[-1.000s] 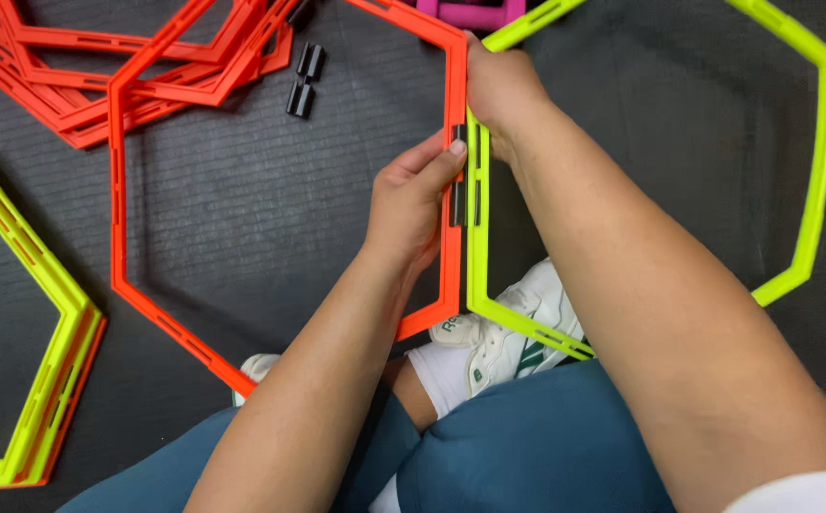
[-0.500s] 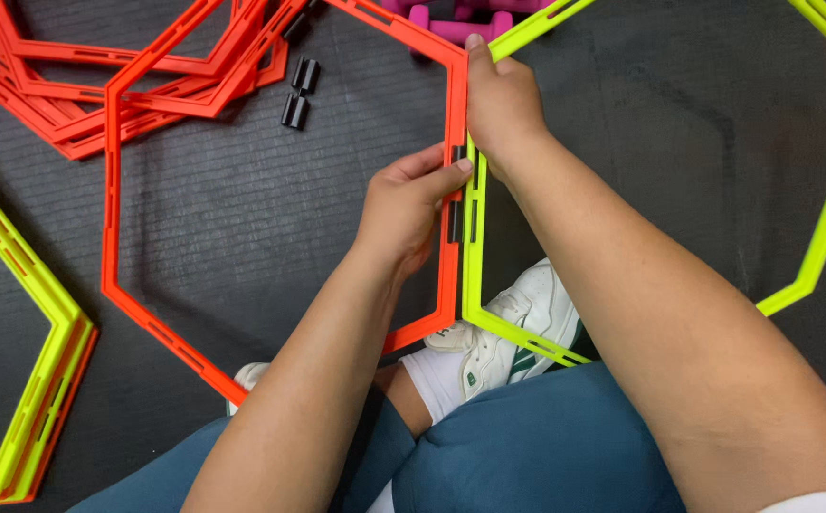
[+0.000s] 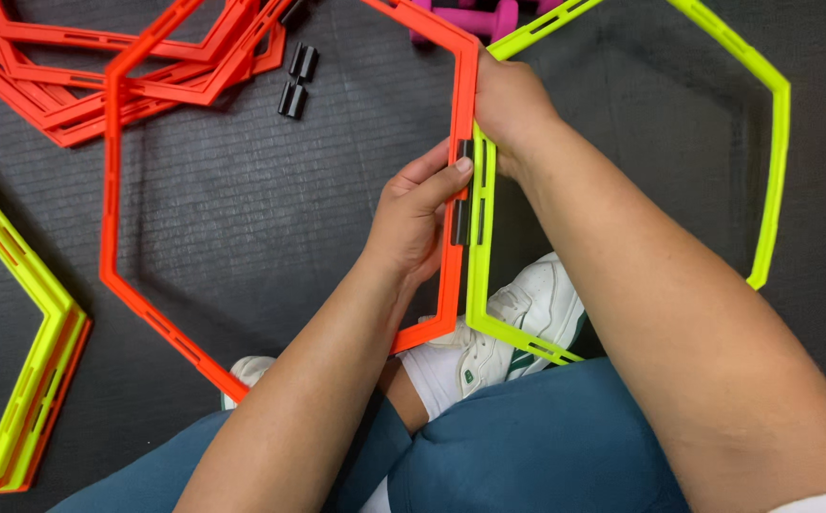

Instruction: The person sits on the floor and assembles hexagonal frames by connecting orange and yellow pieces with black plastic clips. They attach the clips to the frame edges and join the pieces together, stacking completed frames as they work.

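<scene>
Left hand [image 3: 413, 223] pinches a small black plastic clip [image 3: 460, 211] joining orange plastic hexagon ring [image 3: 109, 190] and yellow-green plastic hexagon ring [image 3: 776, 161], right hand [image 3: 511, 104] fingers wrapped around both edges.

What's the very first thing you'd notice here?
Two bright hexagon rings held side by side in the middle: an orange ring and a yellow-green ring. The left hand and right hand pinch them where their edges meet, at a small black clip. More orange rings lie piled top left.
</scene>
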